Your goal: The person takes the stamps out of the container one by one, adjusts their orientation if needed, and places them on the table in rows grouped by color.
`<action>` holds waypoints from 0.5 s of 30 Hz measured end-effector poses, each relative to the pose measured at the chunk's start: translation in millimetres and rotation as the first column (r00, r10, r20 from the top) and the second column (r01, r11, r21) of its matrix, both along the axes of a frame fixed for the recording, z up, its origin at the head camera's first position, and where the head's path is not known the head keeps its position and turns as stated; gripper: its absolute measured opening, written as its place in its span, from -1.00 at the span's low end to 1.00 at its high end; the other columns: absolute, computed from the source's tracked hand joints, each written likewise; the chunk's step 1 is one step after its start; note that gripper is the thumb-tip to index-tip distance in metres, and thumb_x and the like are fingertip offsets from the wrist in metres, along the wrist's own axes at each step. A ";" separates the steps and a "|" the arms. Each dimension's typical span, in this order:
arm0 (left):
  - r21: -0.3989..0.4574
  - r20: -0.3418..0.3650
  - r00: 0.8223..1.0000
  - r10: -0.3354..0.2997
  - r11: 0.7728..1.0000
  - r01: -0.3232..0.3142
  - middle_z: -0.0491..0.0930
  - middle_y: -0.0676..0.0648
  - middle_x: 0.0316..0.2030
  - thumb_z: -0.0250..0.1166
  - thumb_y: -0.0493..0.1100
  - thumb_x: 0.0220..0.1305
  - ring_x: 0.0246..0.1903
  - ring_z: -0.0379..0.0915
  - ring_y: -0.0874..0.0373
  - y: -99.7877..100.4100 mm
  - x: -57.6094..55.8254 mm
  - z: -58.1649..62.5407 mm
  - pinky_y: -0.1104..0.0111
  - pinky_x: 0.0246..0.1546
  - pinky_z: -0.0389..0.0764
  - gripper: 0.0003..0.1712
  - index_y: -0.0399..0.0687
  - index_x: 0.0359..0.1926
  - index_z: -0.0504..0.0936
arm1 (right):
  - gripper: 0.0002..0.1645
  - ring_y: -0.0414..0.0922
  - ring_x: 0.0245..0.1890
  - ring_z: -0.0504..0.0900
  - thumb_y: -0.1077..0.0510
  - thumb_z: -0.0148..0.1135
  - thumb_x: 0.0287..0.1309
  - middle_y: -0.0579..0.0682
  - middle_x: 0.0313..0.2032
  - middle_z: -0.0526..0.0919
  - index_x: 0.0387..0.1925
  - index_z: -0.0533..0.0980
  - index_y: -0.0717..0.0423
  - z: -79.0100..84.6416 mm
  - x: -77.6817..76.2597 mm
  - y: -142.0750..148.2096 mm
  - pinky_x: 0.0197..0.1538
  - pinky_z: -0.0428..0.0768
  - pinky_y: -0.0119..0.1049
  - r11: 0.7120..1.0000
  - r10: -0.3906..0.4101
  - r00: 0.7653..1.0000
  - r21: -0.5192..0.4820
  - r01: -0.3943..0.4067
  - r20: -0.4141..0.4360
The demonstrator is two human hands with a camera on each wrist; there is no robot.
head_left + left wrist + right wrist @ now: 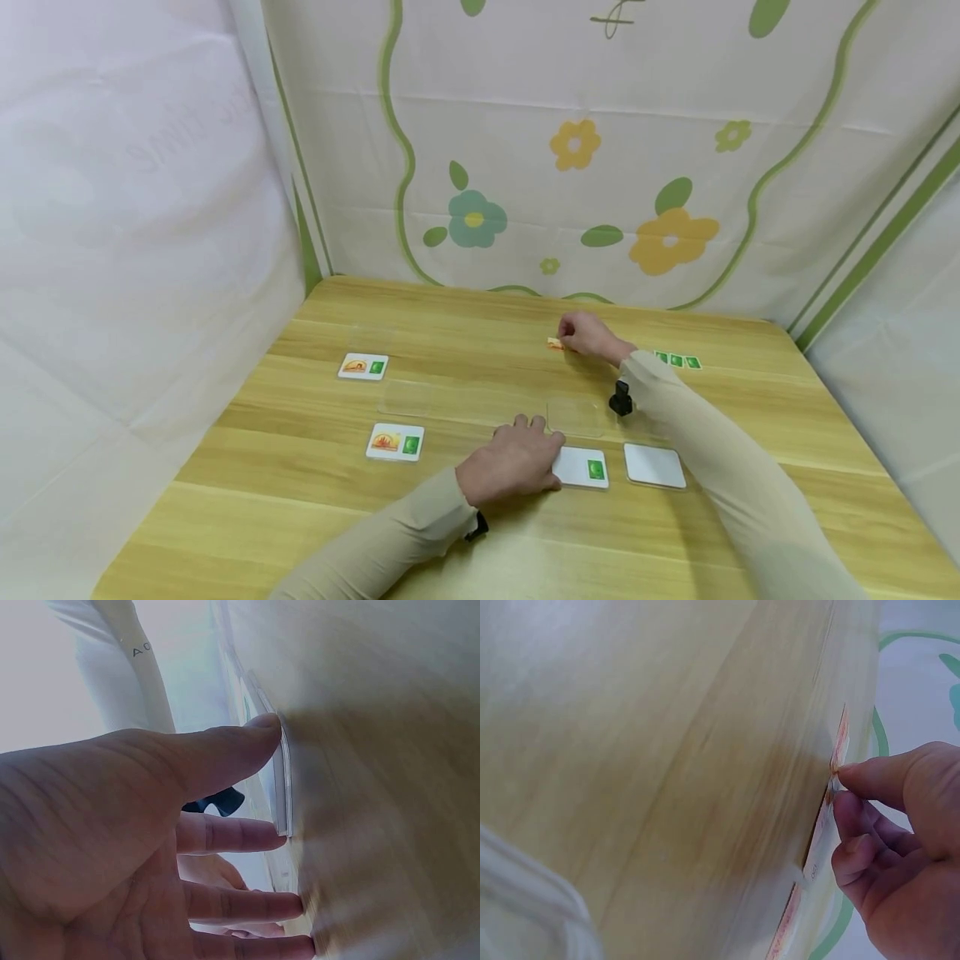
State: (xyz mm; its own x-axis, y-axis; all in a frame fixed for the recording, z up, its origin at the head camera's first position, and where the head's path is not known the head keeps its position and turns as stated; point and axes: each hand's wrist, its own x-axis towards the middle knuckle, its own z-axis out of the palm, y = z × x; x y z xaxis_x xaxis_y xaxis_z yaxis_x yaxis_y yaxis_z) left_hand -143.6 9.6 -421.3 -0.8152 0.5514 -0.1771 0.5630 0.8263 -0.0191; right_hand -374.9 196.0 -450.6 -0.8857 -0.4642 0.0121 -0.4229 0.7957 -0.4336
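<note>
My left hand point(517, 462) lies at the left end of a white card point(576, 468) with a green sticker on its right side. In the left wrist view the thumb rests on the card's edge point(283, 787) and the index fingertip touches its corner, the fingers fairly straight. Farther back, my right hand point(588, 335) pinches a small orange picture sticker point(841, 739) between thumb and index finger. More orange stickers point(786, 919) lie in line beside it, partly hidden by the hand in the head view. A blank white card point(654, 465) lies right of the left hand's card.
Three green stickers point(677, 361) lie at the back right. On the left are two cards, a farther one point(363, 367) and a nearer one point(395, 442), each with an orange and a green picture. Clear plastic pieces point(573, 418) lie behind the cards. Printed cloth point(525, 167) surrounds the table.
</note>
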 end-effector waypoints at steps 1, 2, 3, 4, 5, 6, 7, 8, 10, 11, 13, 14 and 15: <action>0.001 0.001 1.000 0.000 1.000 0.000 0.51 -0.01 -0.13 0.30 0.36 0.16 -0.23 0.43 0.11 0.1 0.0 -0.1 0.29 -0.44 0.52 -0.48 0.19 -0.01 0.55 | -0.94 -0.10 -0.42 0.48 0.32 0.18 0.21 0.06 -0.37 0.63 -0.31 0.57 0.19 0.0 0.1 0.3 -0.30 0.46 -0.26 1.000 0.001 1.000 0.001 -0.001 0.000; 0.002 -0.001 1.000 0.000 1.000 0.000 0.51 -0.01 -0.14 0.30 0.36 0.16 -0.23 0.43 0.11 0.4 -0.3 0.0 0.30 -0.44 0.52 -0.48 0.19 -0.01 0.55 | -0.94 -0.10 -0.43 0.48 0.32 0.18 0.21 0.06 -0.37 0.63 -0.31 0.57 0.19 0.1 0.1 0.7 -0.31 0.45 -0.26 1.000 0.004 1.000 -0.001 -0.004 0.000; 0.003 -0.001 1.000 0.000 1.000 0.000 0.51 -0.01 -0.14 0.30 0.36 0.16 -0.23 0.43 0.11 0.4 -0.3 -0.1 0.30 -0.45 0.51 -0.48 0.19 -0.02 0.55 | -0.94 -0.10 -0.43 0.48 0.32 0.17 0.21 0.06 -0.37 0.63 -0.31 0.56 0.19 0.2 0.1 1.1 -0.32 0.45 -0.26 1.000 0.006 1.000 -0.004 -0.006 -0.001; 0.005 -0.002 1.000 -0.001 1.000 0.001 0.51 -0.01 -0.15 0.30 0.36 0.16 -0.23 0.43 0.11 0.5 -0.4 -0.2 0.30 -0.45 0.51 -0.48 0.19 -0.02 0.55 | -0.94 -0.10 -0.44 0.48 0.32 0.16 0.21 0.06 -0.37 0.63 -0.31 0.56 0.19 0.5 0.3 1.5 -0.32 0.45 -0.26 1.000 0.006 1.000 -0.008 -0.006 0.001; 0.007 -0.003 1.000 -0.001 1.000 0.001 0.51 -0.01 -0.15 0.30 0.36 0.16 -0.23 0.43 0.11 0.6 -0.5 -0.3 0.30 -0.45 0.51 -0.49 0.19 -0.03 0.55 | -0.93 -0.10 -0.44 0.48 0.32 0.16 0.22 0.05 -0.38 0.63 -0.31 0.56 0.18 0.6 0.4 1.8 -0.33 0.45 -0.27 1.000 0.007 1.000 -0.009 -0.007 -0.001; 0.010 -0.004 1.000 -0.003 1.000 0.003 0.51 -0.01 -0.16 0.30 0.36 0.16 -0.24 0.43 0.11 0.4 -0.4 -0.5 0.30 -0.46 0.51 -0.49 0.19 -0.03 0.56 | -0.93 -0.11 -0.44 0.48 0.32 0.15 0.22 0.05 -0.38 0.62 -0.31 0.56 0.17 0.8 0.5 2.2 -0.34 0.45 -0.27 1.000 0.007 1.000 -0.010 -0.007 -0.002; 0.013 -0.003 1.000 -0.003 1.000 0.003 0.51 -0.01 -0.16 0.30 0.35 0.16 -0.24 0.43 0.11 0.2 -0.2 -0.5 0.31 -0.46 0.50 -0.49 0.18 -0.04 0.56 | -0.93 -0.11 -0.45 0.48 0.32 0.15 0.22 0.05 -0.39 0.62 -0.31 0.56 0.18 1.2 0.7 2.5 -0.35 0.45 -0.27 1.000 0.008 1.000 -0.013 -0.008 -0.003; 0.016 -0.004 1.000 -0.003 1.000 0.003 0.51 -0.01 -0.17 0.31 0.35 0.16 -0.25 0.42 0.11 0.2 -0.2 -0.7 0.31 -0.47 0.49 -0.50 0.18 -0.04 0.56 | -0.93 -0.12 -0.47 0.48 0.32 0.15 0.23 0.06 -0.39 0.62 -0.31 0.55 0.18 1.7 1.2 2.9 -0.35 0.45 -0.27 1.000 0.009 1.000 -0.015 -0.009 -0.003; 0.021 -0.004 1.000 -0.004 1.000 0.004 0.51 0.00 -0.19 0.31 0.35 0.15 -0.27 0.42 0.11 -0.1 -0.2 -1.0 0.32 -0.48 0.48 -0.50 0.18 -0.06 0.56 | -0.93 -0.13 -0.49 0.49 0.32 0.14 0.24 0.06 -0.39 0.62 -0.31 0.55 0.17 2.8 2.2 3.5 -0.37 0.46 -0.28 1.000 0.008 1.000 -0.018 -0.008 0.001; 0.024 -0.005 1.000 -0.004 1.000 0.004 0.51 0.00 -0.20 0.32 0.35 0.15 -0.28 0.42 0.11 -0.3 -0.3 -1.1 0.32 -0.49 0.47 -0.51 0.18 -0.06 0.56 | -0.94 -0.14 -0.50 0.49 0.31 0.14 0.26 0.05 -0.39 0.62 -0.30 0.54 0.17 3.4 2.6 3.9 -0.38 0.46 -0.29 1.000 0.011 1.000 -0.013 -0.011 0.000; 0.022 -0.006 1.000 -0.002 1.000 0.002 0.50 0.00 -0.20 0.32 0.35 0.15 -0.27 0.42 0.11 -0.6 -0.3 -1.3 0.32 -0.49 0.47 -0.51 0.18 -0.06 0.56 | -0.94 -0.14 -0.52 0.49 0.31 0.13 0.27 0.07 -0.38 0.63 -0.29 0.53 0.18 5.6 4.4 4.6 -0.39 0.46 -0.29 1.000 0.016 1.000 -0.015 -0.016 0.010; 0.022 -0.007 1.000 -0.004 1.000 0.004 0.50 0.00 -0.19 0.32 0.35 0.15 -0.27 0.42 0.11 -0.8 -0.4 -1.3 0.31 -0.49 0.48 -0.50 0.18 -0.06 0.56 | -0.95 -0.14 -0.51 0.50 0.30 0.13 0.28 0.07 -0.38 0.63 -0.29 0.52 0.17 6.8 5.3 4.8 -0.39 0.47 -0.29 1.000 0.018 1.000 -0.015 -0.018 0.010; 0.021 -0.005 1.000 -0.003 1.000 0.003 0.51 0.00 -0.19 0.32 0.35 0.15 -0.27 0.42 0.10 -0.9 -0.8 -1.6 0.30 -0.48 0.49 -0.50 0.18 -0.05 0.56 | -0.95 -0.14 -0.51 0.50 0.29 0.13 0.29 0.06 -0.37 0.63 -0.29 0.52 0.16 7.8 5.7 4.8 -0.38 0.47 -0.29 1.000 0.020 1.000 -0.015 -0.020 0.007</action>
